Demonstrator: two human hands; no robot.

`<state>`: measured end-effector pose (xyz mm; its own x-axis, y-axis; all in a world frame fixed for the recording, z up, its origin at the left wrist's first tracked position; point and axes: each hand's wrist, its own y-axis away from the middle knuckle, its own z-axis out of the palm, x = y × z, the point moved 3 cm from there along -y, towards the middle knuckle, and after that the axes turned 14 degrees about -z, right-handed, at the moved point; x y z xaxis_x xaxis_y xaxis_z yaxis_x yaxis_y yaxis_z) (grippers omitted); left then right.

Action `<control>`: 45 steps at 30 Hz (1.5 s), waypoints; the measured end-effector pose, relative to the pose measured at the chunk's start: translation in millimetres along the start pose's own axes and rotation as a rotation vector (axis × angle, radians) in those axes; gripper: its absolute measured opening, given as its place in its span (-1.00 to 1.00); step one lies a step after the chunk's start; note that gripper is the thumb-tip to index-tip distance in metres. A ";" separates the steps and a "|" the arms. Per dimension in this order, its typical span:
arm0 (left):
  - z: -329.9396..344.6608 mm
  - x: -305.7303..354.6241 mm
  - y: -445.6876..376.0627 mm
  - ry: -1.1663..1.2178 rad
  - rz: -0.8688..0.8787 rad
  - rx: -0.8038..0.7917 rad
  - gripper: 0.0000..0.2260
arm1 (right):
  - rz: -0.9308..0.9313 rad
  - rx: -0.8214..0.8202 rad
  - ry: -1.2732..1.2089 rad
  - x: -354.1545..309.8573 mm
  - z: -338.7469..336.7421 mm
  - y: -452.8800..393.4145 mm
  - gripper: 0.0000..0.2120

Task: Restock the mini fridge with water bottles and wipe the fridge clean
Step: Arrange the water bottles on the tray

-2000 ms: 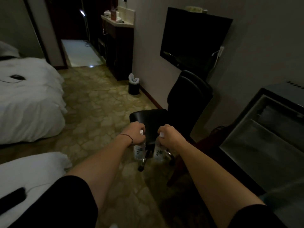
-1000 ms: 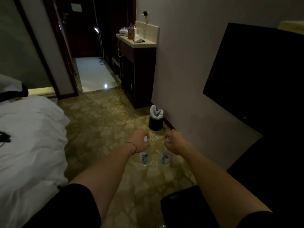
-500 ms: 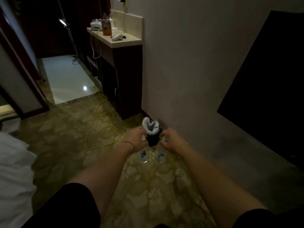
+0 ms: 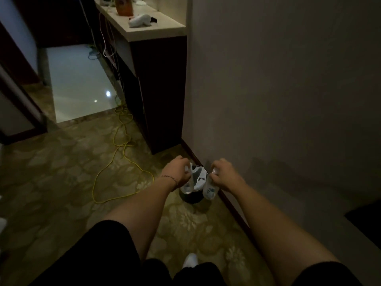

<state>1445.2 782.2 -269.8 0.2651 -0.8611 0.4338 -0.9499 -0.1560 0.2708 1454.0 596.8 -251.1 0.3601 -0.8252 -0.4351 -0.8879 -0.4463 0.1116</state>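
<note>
My left hand [image 4: 176,171] grips the top of a small clear water bottle [image 4: 188,185] that hangs below it. My right hand [image 4: 223,174] holds a second water bottle [image 4: 209,190] by its cap in the same way. Both bottles have a blue-printed label and hang directly over a small black waste bin [image 4: 191,197] lined with a white bag [image 4: 198,176], which stands on the floor against the wall. The mini fridge is out of view.
A dark wooden cabinet [image 4: 162,89] with a pale counter top [image 4: 144,27] stands just beyond the bin along the wall. A yellow cable [image 4: 121,153] loops over the patterned carpet. White tiled floor [image 4: 78,85] lies at the far left. My white shoe [image 4: 190,260] shows below.
I have walked away from the fridge and chair toward the wall. The waste bin has come close, and both bottles now hang right above it.
</note>
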 end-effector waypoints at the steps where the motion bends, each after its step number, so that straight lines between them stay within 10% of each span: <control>1: 6.5 1.4 -21.9 -0.006 -0.001 -0.005 -0.82 | 0.012 0.008 -0.009 11.3 2.8 -19.4 -0.88; 28: 420.2 -147.6 -465.5 -0.244 0.114 -0.182 -0.74 | 0.125 -0.133 -0.026 319.3 443.1 -354.6 -0.62; 35: 358.5 -140.0 -422.5 -0.220 0.117 -0.185 -0.62 | 0.193 -0.129 -0.012 282.5 387.2 -312.1 -0.51; 45: 100.3 -16.0 -234.7 -0.319 0.178 -0.044 -0.59 | 0.130 -0.040 0.022 123.8 127.9 -179.1 -0.62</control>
<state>1647.3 784.1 -426.4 0.0251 -0.9815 0.1899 -0.9665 0.0247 0.2553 1620.9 618.9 -439.3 0.2495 -0.8842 -0.3949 -0.9155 -0.3483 0.2013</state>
